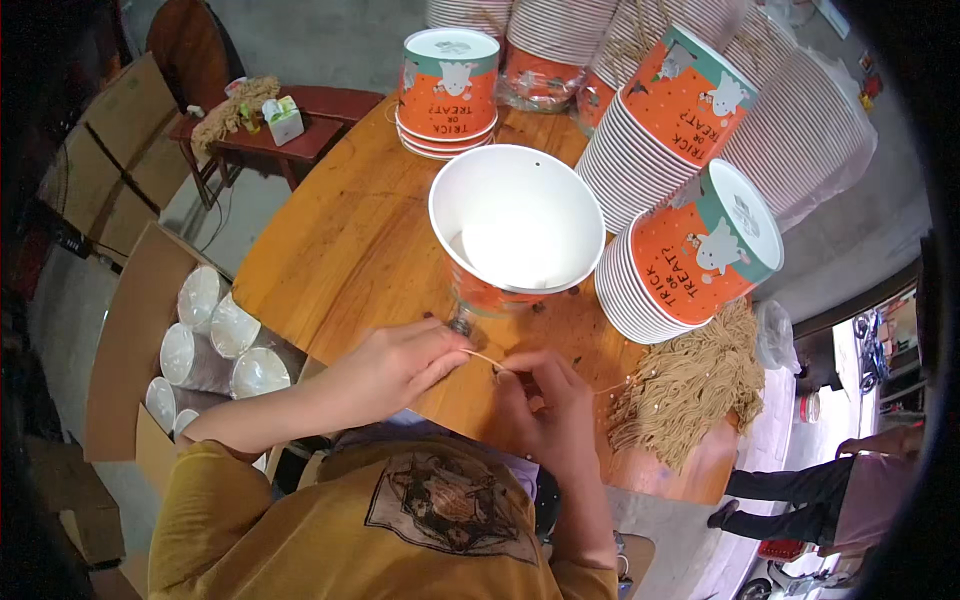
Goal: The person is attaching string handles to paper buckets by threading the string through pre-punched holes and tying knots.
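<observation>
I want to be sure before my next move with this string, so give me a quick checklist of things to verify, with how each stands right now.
1. Left hand pinches the string: ok.
2. Right hand has the string's other end: ok, fingers closed at it.
3. String taut between the hands: ok, short straight run.
4. Open bucket within reach: ok, lying on its side just beyond the hands, mouth toward you.
5. String threaded through the bucket's hole: cannot tell, too small.
6. Spare strings handy: ok, bundle lies right of the right hand on the table.
</observation>
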The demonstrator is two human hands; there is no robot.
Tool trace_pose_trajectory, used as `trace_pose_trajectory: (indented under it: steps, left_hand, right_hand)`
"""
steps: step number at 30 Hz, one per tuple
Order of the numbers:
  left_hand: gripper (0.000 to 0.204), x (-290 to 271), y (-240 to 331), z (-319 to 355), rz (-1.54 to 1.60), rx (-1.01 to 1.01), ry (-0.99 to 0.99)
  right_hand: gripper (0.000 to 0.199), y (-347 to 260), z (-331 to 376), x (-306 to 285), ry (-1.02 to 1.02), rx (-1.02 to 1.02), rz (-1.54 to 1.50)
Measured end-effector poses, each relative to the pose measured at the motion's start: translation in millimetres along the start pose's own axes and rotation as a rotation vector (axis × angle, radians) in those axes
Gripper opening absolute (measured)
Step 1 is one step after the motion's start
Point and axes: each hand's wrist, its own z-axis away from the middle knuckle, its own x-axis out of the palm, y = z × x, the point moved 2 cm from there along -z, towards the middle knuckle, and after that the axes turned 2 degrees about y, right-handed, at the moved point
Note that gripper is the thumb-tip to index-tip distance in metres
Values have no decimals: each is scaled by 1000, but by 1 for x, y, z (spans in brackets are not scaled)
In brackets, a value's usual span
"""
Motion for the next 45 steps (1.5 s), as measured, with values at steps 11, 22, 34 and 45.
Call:
trace_pose_trajectory:
  steps: [11, 22, 34, 45]
  left_hand:
    - [15, -21, 8, -12, -481, 268, -90]
    - [33, -31, -13, -64, -402, 346, -2]
    - [31, -17, 4, -72, -253, 239, -144]
    - [35, -14, 4, -70, -256, 244, -131]
  right_hand:
    - [10, -10, -18, 16, -7, -106, -39]
    - [12, 6, -15, 23, 450, 67, -63]
    - [16, 14, -23, 25, 642, -38, 143]
    - [11, 18, -28, 28, 646, -74, 84]
